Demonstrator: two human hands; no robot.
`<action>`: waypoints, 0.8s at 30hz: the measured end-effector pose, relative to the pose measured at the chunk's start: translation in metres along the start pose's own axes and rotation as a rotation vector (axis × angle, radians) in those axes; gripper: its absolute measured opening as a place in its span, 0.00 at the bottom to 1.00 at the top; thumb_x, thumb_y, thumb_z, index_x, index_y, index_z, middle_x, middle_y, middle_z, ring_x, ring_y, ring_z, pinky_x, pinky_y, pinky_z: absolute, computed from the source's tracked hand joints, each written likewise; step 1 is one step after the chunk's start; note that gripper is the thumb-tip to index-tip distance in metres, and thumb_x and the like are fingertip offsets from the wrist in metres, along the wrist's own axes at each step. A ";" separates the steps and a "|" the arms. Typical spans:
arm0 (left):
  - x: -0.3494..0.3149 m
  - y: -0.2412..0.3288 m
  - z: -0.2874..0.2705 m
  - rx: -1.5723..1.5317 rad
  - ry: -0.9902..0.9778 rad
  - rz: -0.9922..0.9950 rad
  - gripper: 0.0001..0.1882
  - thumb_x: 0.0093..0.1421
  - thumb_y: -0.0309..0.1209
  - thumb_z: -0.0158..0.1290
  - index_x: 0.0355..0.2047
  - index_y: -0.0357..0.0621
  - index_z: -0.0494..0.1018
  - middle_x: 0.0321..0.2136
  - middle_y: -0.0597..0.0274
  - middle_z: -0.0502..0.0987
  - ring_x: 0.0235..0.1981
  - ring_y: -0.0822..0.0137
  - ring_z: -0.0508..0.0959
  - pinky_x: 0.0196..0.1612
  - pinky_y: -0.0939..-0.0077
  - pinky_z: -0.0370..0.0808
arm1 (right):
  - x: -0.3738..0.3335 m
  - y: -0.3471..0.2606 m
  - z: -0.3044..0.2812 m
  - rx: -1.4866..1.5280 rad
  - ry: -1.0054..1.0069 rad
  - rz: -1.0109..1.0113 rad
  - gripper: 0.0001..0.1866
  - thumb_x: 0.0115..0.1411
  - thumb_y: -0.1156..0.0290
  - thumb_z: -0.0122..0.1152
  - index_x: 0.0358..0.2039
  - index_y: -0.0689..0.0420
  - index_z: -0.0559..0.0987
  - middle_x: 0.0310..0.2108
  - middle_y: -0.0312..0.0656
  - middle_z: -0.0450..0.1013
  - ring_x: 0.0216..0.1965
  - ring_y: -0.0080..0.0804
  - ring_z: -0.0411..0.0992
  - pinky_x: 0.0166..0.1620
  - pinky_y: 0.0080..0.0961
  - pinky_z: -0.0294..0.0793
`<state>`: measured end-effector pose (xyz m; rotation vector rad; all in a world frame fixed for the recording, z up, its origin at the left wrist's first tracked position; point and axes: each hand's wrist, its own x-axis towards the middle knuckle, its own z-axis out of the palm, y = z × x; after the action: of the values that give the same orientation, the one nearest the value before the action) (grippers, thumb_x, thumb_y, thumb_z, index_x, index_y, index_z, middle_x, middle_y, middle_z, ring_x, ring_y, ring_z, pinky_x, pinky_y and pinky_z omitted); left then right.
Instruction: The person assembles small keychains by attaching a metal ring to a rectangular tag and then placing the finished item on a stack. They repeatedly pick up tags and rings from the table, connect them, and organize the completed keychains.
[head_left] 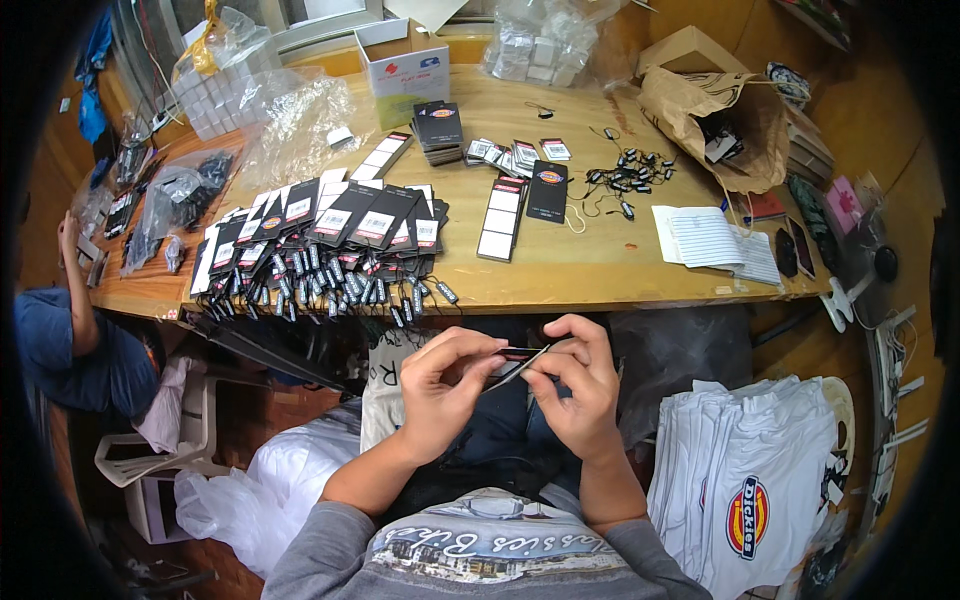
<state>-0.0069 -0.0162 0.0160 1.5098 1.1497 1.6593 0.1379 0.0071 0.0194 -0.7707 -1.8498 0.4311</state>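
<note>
Nearest me is 1 grey shirt. Left to right, I see heaped tags at near left on the table, the left hand and right hand pinching a dark tag between shirt and table, then white shirts near right.

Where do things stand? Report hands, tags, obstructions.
Left hand, right hand: both gripping thin card tags, count unclear. Tag pile on table ahead. No obstruction seen between hands.

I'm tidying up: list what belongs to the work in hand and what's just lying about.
Apparently in use: tag between left hand and right hand; corded tag pile; loose cords.

Apparently lying about: carton; crumpled plastic; pink item.
</note>
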 end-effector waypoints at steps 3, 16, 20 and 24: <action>-0.002 0.000 0.003 -0.049 -0.021 0.062 0.07 0.43 0.13 0.49 0.25 0.31 0.71 0.26 0.55 0.73 0.27 0.68 0.73 0.28 0.82 0.70 | 0.000 -0.001 0.000 -0.074 0.034 -0.032 0.08 0.37 0.81 0.61 0.21 0.63 0.72 0.37 0.46 0.61 0.21 0.27 0.68 0.22 0.18 0.66; -0.003 0.000 -0.003 0.126 -0.173 0.405 0.13 0.37 0.09 0.44 0.26 0.32 0.69 0.26 0.52 0.71 0.29 0.60 0.74 0.31 0.76 0.73 | -0.002 -0.006 -0.002 -0.055 0.026 -0.041 0.08 0.38 0.82 0.60 0.21 0.63 0.71 0.36 0.46 0.61 0.21 0.27 0.69 0.23 0.19 0.67; 0.002 0.006 -0.007 0.131 -0.252 0.352 0.11 0.40 0.12 0.46 0.26 0.33 0.69 0.25 0.53 0.71 0.30 0.61 0.74 0.31 0.77 0.71 | -0.001 -0.005 -0.003 -0.046 0.024 -0.054 0.07 0.40 0.80 0.60 0.21 0.62 0.71 0.34 0.46 0.63 0.22 0.28 0.69 0.23 0.19 0.68; 0.003 0.008 -0.009 -0.051 -0.295 0.114 0.07 0.43 0.16 0.49 0.26 0.33 0.70 0.25 0.55 0.72 0.29 0.64 0.73 0.31 0.79 0.70 | 0.000 -0.002 -0.004 -0.035 -0.012 -0.130 0.08 0.41 0.77 0.60 0.21 0.62 0.70 0.31 0.45 0.66 0.22 0.30 0.69 0.24 0.20 0.68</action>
<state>-0.0157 -0.0191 0.0244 1.7460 0.8719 1.4636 0.1414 0.0055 0.0220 -0.6679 -1.9104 0.3207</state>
